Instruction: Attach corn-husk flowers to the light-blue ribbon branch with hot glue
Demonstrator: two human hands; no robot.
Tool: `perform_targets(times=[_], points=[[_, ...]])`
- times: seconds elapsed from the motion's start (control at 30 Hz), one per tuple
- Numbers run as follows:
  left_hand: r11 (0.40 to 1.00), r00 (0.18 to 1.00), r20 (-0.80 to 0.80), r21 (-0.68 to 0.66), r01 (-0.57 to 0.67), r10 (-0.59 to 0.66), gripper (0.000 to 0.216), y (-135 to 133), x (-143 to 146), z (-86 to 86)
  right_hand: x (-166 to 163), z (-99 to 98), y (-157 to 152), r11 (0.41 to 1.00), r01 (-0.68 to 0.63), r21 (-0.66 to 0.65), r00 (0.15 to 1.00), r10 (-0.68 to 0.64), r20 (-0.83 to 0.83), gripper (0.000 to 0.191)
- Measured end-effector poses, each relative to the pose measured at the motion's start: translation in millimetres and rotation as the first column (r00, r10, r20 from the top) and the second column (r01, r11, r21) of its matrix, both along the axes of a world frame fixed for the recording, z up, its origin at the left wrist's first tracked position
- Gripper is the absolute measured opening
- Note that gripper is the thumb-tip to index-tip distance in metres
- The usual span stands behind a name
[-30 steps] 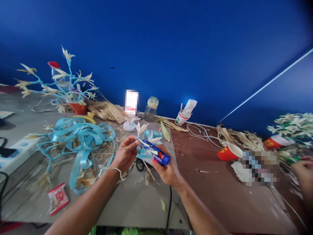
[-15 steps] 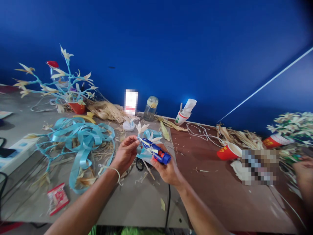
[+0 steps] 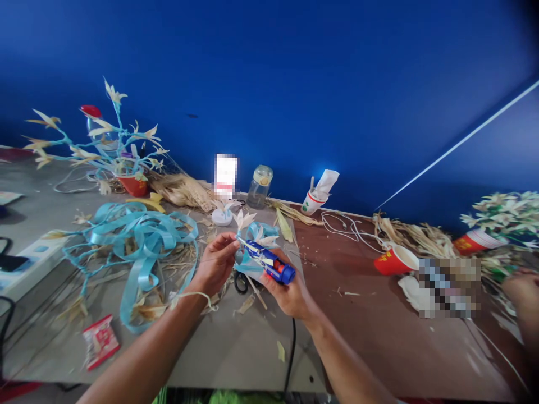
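Note:
My right hand [image 3: 288,294] is wrapped round a blue glue gun [image 3: 263,259] with a red part, its nozzle pointing left. My left hand [image 3: 219,258] pinches the stem of a pale husk flower [image 3: 244,220] right at the nozzle. A dark cord [image 3: 291,353] runs down the table below my right hand. Just beyond the glue gun lies light blue ribbon [image 3: 267,231]. A large tangle of the same blue ribbon [image 3: 145,241] spreads to the left of my left hand. Whether glue is coming out is too small to tell.
At the back left, a blue-wrapped branch of husk flowers [image 3: 120,126] stands in a red cup [image 3: 135,186]. A glass jar [image 3: 260,188] and a white cup [image 3: 314,203] are by the wall. On the right are a red paper cup [image 3: 391,262] and another person's hand [image 3: 522,286].
My hands, the glue gun and the flower stay almost in place. The other person's hand on the right has shifted slightly.

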State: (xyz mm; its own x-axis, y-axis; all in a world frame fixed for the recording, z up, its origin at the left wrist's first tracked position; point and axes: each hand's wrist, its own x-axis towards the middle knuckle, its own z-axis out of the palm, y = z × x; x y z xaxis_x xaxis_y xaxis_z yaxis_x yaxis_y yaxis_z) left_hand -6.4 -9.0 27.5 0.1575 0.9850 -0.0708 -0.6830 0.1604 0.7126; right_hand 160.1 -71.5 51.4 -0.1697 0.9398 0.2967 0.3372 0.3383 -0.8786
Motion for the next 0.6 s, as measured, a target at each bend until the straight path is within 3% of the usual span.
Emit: perform_targets(times=[0.6], points=[[0.997,0.998,0.056,-0.06,0.042,-0.039,0.022,-0.2,-1.9,3.4,0.6,-1.4,-1.0,0.989,-0.042,-0.139,0.987,0.02,-0.158,0.025]])
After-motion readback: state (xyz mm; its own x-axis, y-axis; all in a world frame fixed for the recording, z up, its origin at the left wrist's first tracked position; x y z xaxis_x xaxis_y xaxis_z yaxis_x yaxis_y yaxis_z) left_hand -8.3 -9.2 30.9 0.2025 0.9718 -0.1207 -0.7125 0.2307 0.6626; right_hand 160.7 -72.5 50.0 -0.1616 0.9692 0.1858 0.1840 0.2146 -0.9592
